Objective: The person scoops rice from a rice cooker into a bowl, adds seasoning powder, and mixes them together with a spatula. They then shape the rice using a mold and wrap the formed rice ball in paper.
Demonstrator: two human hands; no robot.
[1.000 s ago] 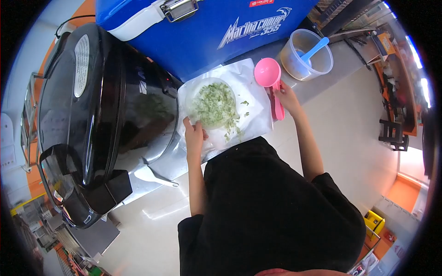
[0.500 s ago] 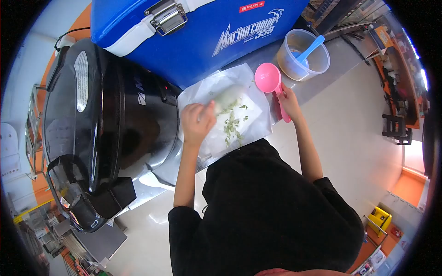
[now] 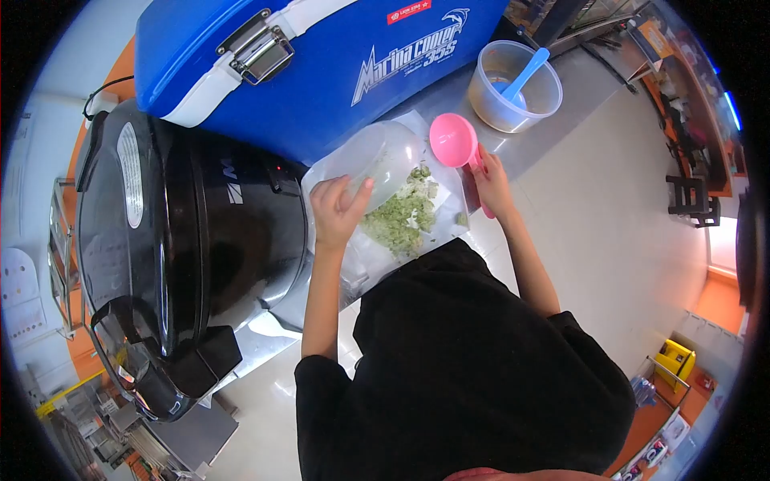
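so, nearest you, chopped greens [image 3: 395, 226] lay loosely heaped on the white sheet [image 3: 449, 192]. the fingers of your left hand [image 3: 337, 215] pinched the tilted translucent bowl [image 3: 389, 156] by its near side; those of your right hand [image 3: 492, 186] wrapped the handle of the pink scoop [image 3: 454, 140]. beyond stood the tub [image 3: 496, 111], then the blue cooler [image 3: 321, 96].

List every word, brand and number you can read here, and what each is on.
"Marina cooler 35S": blue cooler.
"LION STAR": red sticker on the cooler.
Too small or blurred to read: the pale label on the black appliance's lid.
Too stylised to read surely: the appliance's front logo.
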